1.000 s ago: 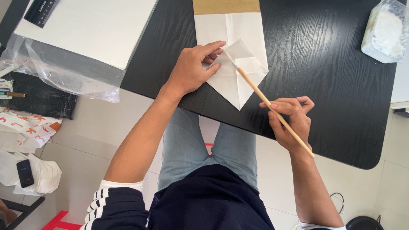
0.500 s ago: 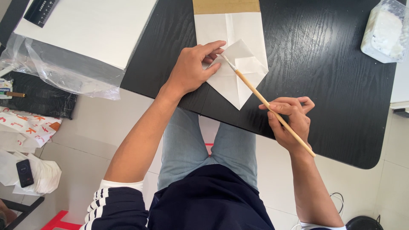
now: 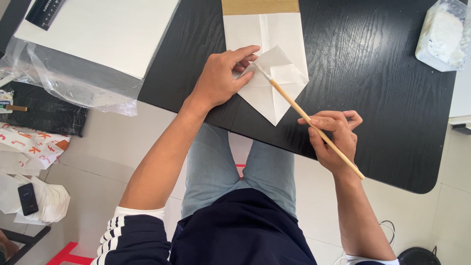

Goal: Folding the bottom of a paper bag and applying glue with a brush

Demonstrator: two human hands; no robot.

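From the head camera I count one folded white paper bag [image 3: 267, 54], one wooden brush [image 3: 309, 119], one plastic tub [image 3: 444, 34] far beyond the right hand, and one black table [image 3: 382, 83]. The left hand [image 3: 221, 78] lies on the bag, fingers curled, pinning a folded flap. The right hand [image 3: 336, 135] pinches the brush mid-handle; its tip touches the flap beside the left fingertips. Since half a second ago, little has shifted.

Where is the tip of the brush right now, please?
In the head view, the brush tip rests on the folded white paper, just beside the left hand fingertips.
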